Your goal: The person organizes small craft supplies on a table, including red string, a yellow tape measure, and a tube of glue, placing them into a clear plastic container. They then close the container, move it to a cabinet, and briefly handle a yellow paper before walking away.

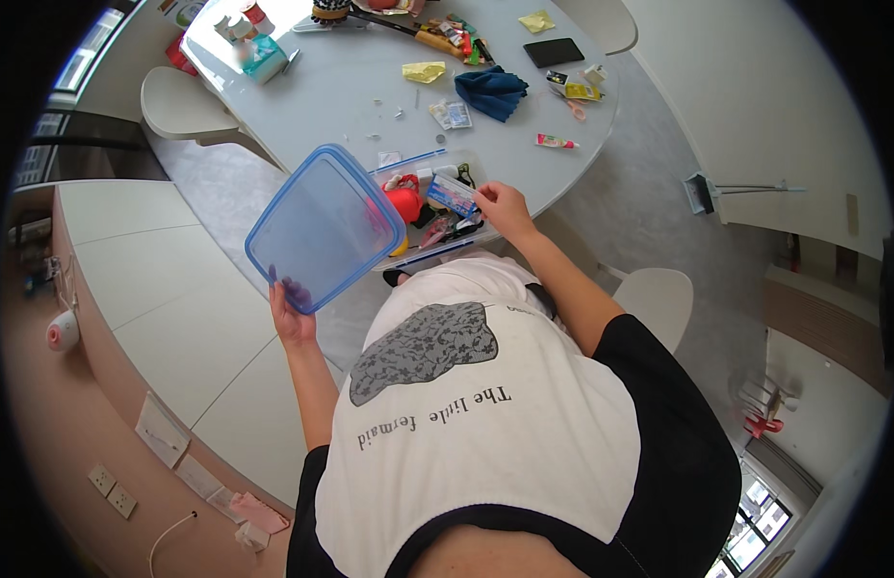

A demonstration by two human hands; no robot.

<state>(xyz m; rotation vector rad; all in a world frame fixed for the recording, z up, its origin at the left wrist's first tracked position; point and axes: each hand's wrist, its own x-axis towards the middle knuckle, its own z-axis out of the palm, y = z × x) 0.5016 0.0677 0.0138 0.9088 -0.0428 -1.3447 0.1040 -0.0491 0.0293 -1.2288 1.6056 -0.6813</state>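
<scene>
My left hand [293, 311] grips one corner of a translucent plastic lid [324, 224] with a blue rim, its fingers showing through the sheet. The lid is tilted and covers the left part of a clear plastic storage box [478, 160] at the table's near edge. Over the box's right side, my right hand [503, 206] pinches the end of a flat blue-and-white packet [452, 193]. Beneath it are a red item [405, 204], a white tube-like item [439, 173] and several small things I cannot make out.
Across the white table [324, 101] lie a dark blue cloth [492, 92], a black phone-like slab [553, 52], scissors [577, 110], a small pink tube [556, 141] and yellow wrappers [424, 71]. A teal package [265, 59] stands far left. White chairs [656, 303] surround the table.
</scene>
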